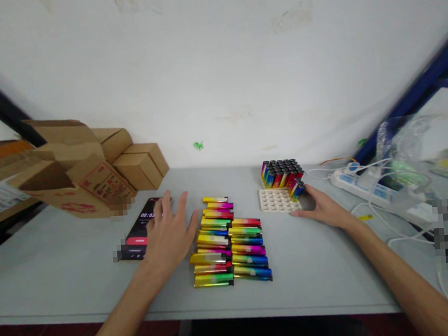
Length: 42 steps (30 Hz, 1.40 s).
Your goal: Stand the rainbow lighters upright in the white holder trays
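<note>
My left hand (167,236) hovers palm down with fingers spread, overlapping the right side of a phone (139,227). Just right of it, lighters (213,240) in shiny rainbow colours lie stacked in one column, with a second column of lighters (248,248) alongside. My right hand (321,207) holds the right end of a white tray with holes (278,200), thumb at its front corner and fingers by the upright lighters (296,189) at that end. Part of its fingers is hidden behind these lighters. Most of the tray's holes show bare.
Behind the white tray stands a packed block of upright lighters (281,173). Cardboard boxes, one an open carton (75,188), sit at the left. White power strips (379,193) with tangled cables and a clear plastic bag (410,139) occupy the right. A wall (218,86) borders the table's back.
</note>
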{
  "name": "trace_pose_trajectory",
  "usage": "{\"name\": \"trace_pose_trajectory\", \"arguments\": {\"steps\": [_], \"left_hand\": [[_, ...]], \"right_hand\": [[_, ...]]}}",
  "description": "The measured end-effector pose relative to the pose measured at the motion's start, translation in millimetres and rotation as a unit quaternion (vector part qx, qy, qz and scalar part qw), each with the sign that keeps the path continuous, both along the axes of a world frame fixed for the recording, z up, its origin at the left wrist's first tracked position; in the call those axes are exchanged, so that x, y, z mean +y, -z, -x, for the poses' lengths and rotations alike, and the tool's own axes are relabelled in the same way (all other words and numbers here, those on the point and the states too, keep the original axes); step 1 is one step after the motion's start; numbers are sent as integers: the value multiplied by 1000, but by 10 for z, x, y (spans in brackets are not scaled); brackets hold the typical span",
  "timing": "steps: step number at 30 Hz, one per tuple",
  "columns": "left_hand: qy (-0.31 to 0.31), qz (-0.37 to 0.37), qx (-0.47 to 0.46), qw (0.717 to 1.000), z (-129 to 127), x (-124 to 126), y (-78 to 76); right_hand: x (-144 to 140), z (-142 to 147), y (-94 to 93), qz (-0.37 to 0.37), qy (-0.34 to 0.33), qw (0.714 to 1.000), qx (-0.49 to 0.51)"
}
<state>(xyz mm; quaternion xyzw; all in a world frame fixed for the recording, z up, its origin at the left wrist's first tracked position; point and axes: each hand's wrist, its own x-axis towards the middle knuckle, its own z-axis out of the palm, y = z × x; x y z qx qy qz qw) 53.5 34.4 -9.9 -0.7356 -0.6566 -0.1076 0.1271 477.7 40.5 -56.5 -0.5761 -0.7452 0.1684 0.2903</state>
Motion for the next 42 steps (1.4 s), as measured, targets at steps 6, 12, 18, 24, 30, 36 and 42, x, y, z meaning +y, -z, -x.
{"name": "trace_pose_trajectory", "arguments": {"steps": [6, 12, 18, 24, 30, 36, 42], "left_hand": [[67, -4, -8, 998, -314, 12, -92], [325, 126, -117, 930, -680, 241, -106], [402, 233, -75, 882, -858, 412, -136], [414, 262, -91, 867, -926, 492, -160], [398, 186, -328, 836, -1134, 401, -180], [330, 341, -648, 596, -1220, 291, -172], [237, 441, -723, 476, -1137, 262, -323]], "right_hand": [[1, -28, 19, -2, -2, 1000, -4], [12, -39, 42, -8, 5, 1000, -14], [13, -33, 28, -7, -5, 1000, -13], [11, -10, -8, -8, -14, 1000, -4], [13, 1, -20, -10, -27, 1000, 0], [15, 13, -27, -5, -16, 1000, 5], [11, 10, -18, -8, -9, 1000, 7]]}}
